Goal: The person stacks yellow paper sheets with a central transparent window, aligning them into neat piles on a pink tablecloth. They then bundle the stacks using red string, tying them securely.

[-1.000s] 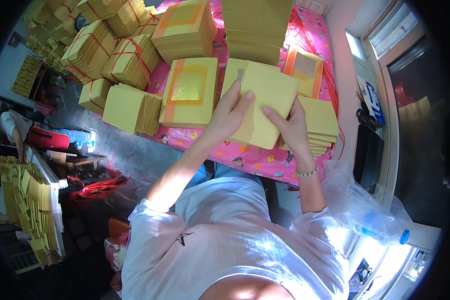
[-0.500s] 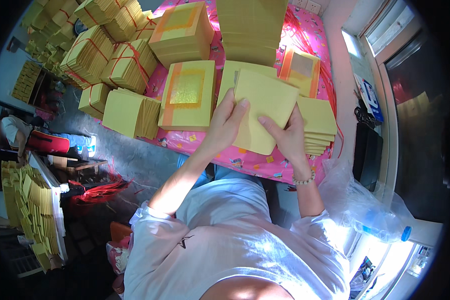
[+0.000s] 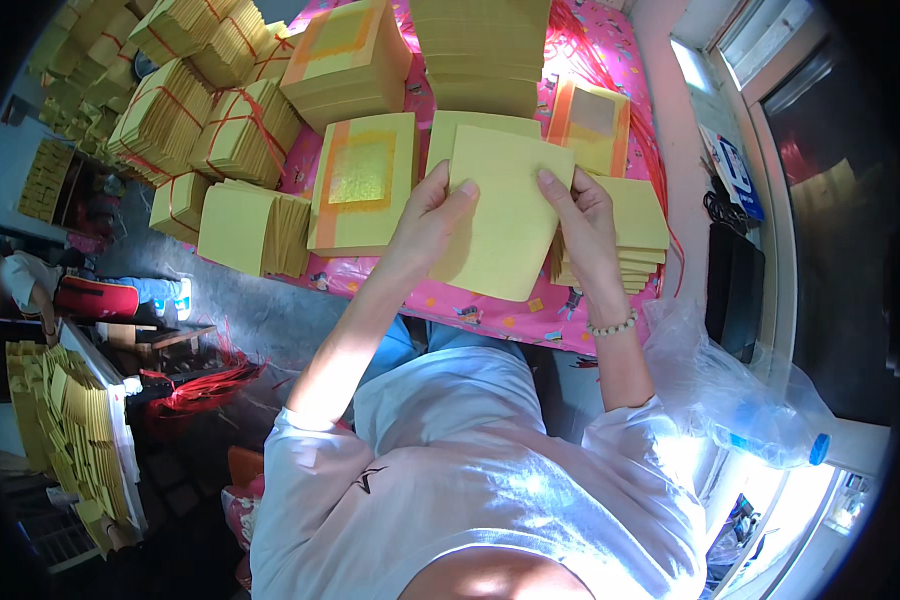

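Worktable with a patterned pink cover (image 3: pixel 560 333), seen from above your head: a strip of cover lay bare along its near edge, between the paper and your lap. Beyond, a tall yellow stack (image 3: pixel 480 55) stood at the far side. A gold-panelled stack (image 3: pixel 365 185) stood left of your work, a narrow pink gap separating it from the pale pile (image 3: pixel 482 125) behind your paper. To its left a fanned stack (image 3: pixel 250 228) sat at the table's edge. On the right, a low pile (image 3: pixel 638 215) with stepped edges left little room beside your wrist. Between your hands, over the middle of the near side, was the yellow sheaf (image 3: pixel 510 215), its far edge overlapping the pale pile in view; its layers could not be counted. Your left hand (image 3: pixel 432 218) pinched its left edge, thumb on top, fingers mostly hidden. Your right hand (image 3: pixel 587 228) gripped the opposite edge, thumb on the face, fingers bent behind. A beaded bracelet (image 3: pixel 613 327) circled your right wrist.
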`<state>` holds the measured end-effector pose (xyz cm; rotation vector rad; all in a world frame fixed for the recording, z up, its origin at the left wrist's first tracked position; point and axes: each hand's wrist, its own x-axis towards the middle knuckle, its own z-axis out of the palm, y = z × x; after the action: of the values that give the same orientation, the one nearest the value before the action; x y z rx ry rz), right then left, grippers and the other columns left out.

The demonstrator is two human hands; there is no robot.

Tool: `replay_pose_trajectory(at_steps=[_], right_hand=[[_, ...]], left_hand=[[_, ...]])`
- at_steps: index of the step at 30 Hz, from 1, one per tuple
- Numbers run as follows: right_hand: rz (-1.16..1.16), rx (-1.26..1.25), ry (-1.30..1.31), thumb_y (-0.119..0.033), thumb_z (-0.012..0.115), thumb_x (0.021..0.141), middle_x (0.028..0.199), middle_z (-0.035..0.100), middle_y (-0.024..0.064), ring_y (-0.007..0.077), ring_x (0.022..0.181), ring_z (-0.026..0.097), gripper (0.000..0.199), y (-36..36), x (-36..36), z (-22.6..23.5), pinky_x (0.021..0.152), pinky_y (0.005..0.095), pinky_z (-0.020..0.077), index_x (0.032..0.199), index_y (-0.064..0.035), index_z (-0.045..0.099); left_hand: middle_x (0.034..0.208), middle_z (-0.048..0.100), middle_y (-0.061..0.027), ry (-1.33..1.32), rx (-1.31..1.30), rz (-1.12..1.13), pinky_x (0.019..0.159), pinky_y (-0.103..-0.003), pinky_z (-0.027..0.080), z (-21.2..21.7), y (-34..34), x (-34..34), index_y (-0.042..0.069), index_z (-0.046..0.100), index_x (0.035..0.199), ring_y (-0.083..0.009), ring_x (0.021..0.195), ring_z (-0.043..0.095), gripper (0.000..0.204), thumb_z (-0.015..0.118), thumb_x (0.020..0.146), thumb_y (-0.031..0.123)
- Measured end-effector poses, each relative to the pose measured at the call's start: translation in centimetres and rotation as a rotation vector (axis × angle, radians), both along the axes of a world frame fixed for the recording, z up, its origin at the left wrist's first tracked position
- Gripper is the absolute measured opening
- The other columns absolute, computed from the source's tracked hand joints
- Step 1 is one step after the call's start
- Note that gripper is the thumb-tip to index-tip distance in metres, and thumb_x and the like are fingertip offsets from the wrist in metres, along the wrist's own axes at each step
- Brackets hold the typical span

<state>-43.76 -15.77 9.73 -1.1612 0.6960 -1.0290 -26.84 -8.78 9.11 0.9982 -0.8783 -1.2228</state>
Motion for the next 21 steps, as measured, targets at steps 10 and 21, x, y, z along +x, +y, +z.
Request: replay_pose_trajectory(at_steps=[10,21], right_hand=[[-0.034,-0.031,0.061,-0.015,0.061,0.093,0.085,0.068,0.0028,0.0037,0.071,0.061,0.023,-0.8,-1.6,-0.9,0.061,0.017,0.0482,0.108,0.0008,0.063],[0.102,-0.028,0.202,-0.018,0.062,0.092,0.082,0.069,0.0042,0.0056,0.066,0.064,0.022,1.9,-2.2,-1.0,0.054,0.0194,0.052,0.102,0.0014,0.066]], left_hand=[[0.116,0.06,-0.0035,-0.065,0.009,-0.085,0.09,-0.026,0.043,-0.5,0.7,0.5,0.003,0.049,0.127,-0.009,0.105,0.055,0.033,0.05,0.097,0.017],[0.109,0.061,-0.004,-0.068,0.01,-0.064,0.084,-0.025,0.046,-0.3,0.4,0.5,0.001,0.051,0.119,-0.0084,0.099,0.056,0.026,0.049,0.097,0.016]])
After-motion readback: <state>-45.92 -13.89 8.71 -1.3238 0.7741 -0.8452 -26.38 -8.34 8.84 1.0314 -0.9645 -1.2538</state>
